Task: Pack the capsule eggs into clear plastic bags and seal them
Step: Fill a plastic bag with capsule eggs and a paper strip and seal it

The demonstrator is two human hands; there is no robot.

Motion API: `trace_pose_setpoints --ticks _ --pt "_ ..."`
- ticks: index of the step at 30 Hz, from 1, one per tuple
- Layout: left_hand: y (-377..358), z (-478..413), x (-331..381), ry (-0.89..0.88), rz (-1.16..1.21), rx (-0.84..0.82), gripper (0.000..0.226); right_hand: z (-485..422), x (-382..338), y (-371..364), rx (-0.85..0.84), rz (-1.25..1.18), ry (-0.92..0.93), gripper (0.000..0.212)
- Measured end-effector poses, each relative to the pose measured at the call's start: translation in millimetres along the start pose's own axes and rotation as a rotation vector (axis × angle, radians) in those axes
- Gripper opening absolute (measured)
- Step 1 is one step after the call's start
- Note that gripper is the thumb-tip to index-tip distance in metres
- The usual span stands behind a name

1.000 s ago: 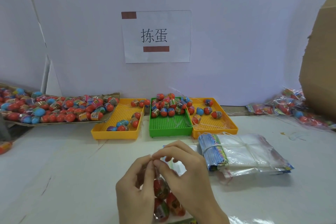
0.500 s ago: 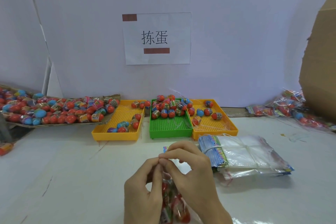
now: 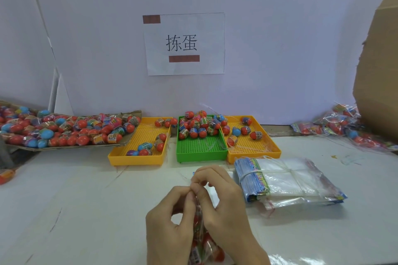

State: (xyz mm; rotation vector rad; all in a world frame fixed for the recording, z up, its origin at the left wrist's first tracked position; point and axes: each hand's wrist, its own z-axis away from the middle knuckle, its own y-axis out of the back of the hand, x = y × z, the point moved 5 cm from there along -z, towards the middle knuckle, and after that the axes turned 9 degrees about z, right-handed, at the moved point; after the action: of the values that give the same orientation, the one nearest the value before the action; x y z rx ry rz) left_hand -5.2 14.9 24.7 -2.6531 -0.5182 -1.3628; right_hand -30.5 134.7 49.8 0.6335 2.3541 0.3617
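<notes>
Leftmost, loose eggs (image 3: 64, 131) heap on cardboard (image 3: 120, 145) at the far tabletop (image 3: 75, 211) edge. Three trays — yellow (image 3: 137, 159), green (image 3: 201, 155), yellow (image 3: 254, 154) — sit mid-far. Near centre, left hand (image 3: 170, 228) and right hand (image 3: 224, 211) pinch the top of a filled bag (image 3: 202, 241) together. Right — bundled empty bags (image 3: 286, 180), then packed bags (image 3: 344, 127) far right.

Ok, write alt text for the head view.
Both hands, left and right, pinch the top of a clear bag of capsule eggs over a white table. Behind stand three trays of eggs; a bag stack lies right.
</notes>
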Motion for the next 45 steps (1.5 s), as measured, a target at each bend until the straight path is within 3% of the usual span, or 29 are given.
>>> trace_pose_setpoints --ticks 10,16,20,29,31,34,37,39,41,43,45 --pt "-1 1 2 0.083 0.120 0.003 0.019 -4 17 16 0.103 -0.101 -0.166 0.014" --pt "8 -3 -12 0.179 0.191 0.090 0.039 -9 21 35 0.158 -0.259 -0.264 0.012" --pt "17 -5 -24 0.270 0.273 0.227 0.037 -11 27 50 0.154 -0.293 -0.287 0.009" --pt "37 1 -36 0.425 0.527 0.658 0.031 -4 58 88 0.451 -0.151 -0.395 0.014" --pt "39 1 -35 0.427 0.564 0.704 0.028 -4 62 94 0.397 -0.115 -0.416 0.020" --pt "37 1 -34 0.427 0.566 0.694 0.027 -9 55 97 0.052 -0.051 -0.467 0.019" --pt "36 1 -34 0.437 0.559 0.690 0.027 -7 16 103 -0.469 -0.066 -0.220 0.012" --pt "36 2 -34 0.442 0.556 0.696 0.026 8 -4 115 -0.651 -0.357 -0.023 0.014" --pt "37 2 -34 0.446 0.552 0.694 0.027 15 2 118 -0.584 -0.716 -0.178 0.031" --pt "36 2 -33 0.448 0.552 0.687 0.027 13 14 108 -0.484 -0.852 -0.335 0.039" --pt "36 2 -34 0.451 0.556 0.684 0.028 1 38 98 -0.318 -0.359 -0.356 0.029"
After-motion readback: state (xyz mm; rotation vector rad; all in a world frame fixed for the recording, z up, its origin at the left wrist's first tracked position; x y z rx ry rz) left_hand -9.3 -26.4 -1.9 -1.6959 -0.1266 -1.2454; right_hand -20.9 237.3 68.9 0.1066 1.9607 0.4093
